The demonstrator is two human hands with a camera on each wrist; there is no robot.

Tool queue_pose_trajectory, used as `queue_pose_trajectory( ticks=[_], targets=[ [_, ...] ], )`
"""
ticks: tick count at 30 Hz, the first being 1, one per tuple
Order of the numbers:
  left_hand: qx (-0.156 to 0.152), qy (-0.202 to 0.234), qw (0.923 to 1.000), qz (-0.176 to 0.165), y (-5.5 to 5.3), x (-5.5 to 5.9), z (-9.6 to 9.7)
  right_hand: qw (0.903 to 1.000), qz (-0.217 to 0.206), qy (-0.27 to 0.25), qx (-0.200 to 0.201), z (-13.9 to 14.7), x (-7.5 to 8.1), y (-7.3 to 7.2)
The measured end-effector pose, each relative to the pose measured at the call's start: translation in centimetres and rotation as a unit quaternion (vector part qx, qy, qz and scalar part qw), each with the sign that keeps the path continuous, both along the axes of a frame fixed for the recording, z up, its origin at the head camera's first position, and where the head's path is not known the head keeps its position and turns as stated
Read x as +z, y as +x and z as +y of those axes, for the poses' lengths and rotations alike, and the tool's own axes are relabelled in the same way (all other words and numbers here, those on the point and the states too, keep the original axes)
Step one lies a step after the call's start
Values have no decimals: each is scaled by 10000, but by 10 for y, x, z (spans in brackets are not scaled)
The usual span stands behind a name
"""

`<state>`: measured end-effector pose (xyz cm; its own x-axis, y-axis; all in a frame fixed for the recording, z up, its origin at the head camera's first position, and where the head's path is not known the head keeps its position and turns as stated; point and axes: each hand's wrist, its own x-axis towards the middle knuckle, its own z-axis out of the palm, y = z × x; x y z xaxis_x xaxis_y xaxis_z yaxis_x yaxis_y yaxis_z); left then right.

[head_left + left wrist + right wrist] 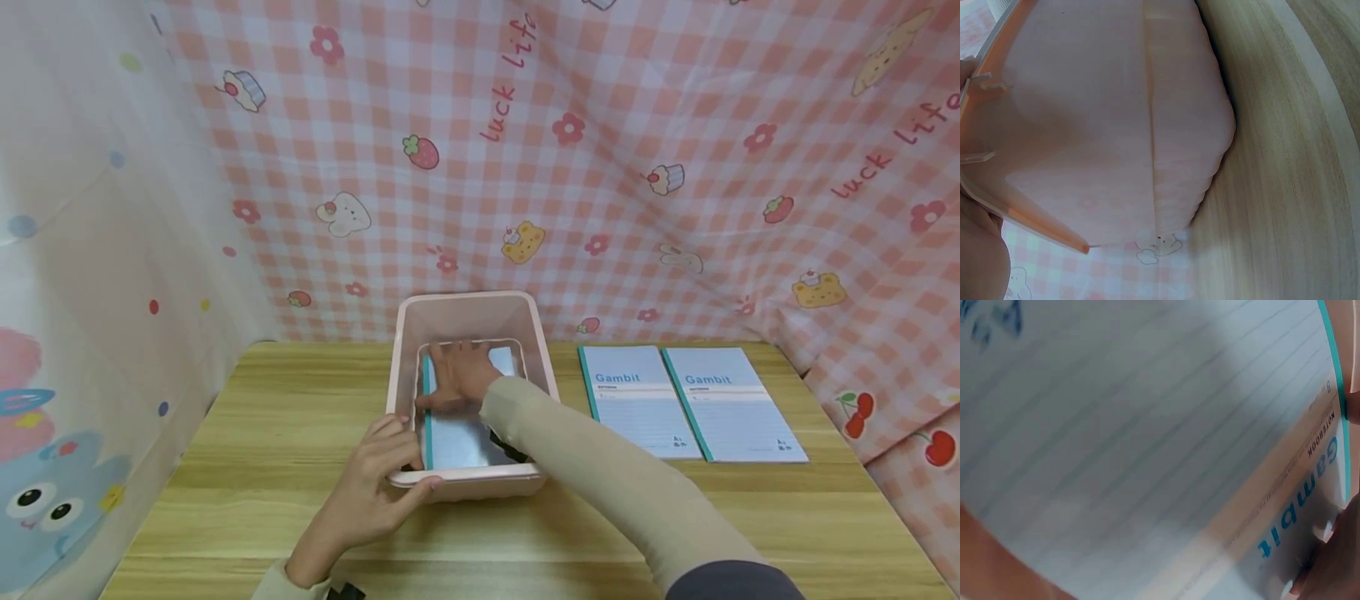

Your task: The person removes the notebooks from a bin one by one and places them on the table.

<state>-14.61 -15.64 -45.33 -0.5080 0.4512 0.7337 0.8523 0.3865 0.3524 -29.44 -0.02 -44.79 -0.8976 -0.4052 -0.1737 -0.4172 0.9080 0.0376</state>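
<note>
A pale pink plastic bin [400, 350] stands on the table. Inside it lies a light blue notebook [459, 442] with a teal spine; its "Gambit" title shows in the right wrist view. My right hand [459, 375] reaches down into the bin, fingers spread across the upper part of this notebook's cover and thumb at the spine side. With my left hand [375, 477] I grip the bin's near left corner, fingers over the left rim and thumb along the front rim. The left wrist view shows the bin's outer wall [1085, 125] close up.
To the bin's right, two matching Gambit notebooks, the nearer one [636, 408] and the farther one [738, 408], lie face up side by side. They rest on a wood-grain table [285, 417]. A pink checked cloth [465, 192] hangs behind the table.
</note>
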Motion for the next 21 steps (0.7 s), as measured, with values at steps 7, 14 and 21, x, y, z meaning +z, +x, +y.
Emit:
queue_pose_trajectory(
  ticks=[7,14,21],
  targets=[
    [65,-56,10000,32,0,0,0,9994,266,178,105,3,0,-5],
    [48,-32,10000,66,0,0,0,9986,453,-83,262,3,4,-7],
    [91,-80,9999,-95,0,-1,0,9973,619,-199,330,2,11,-8]
  ],
)
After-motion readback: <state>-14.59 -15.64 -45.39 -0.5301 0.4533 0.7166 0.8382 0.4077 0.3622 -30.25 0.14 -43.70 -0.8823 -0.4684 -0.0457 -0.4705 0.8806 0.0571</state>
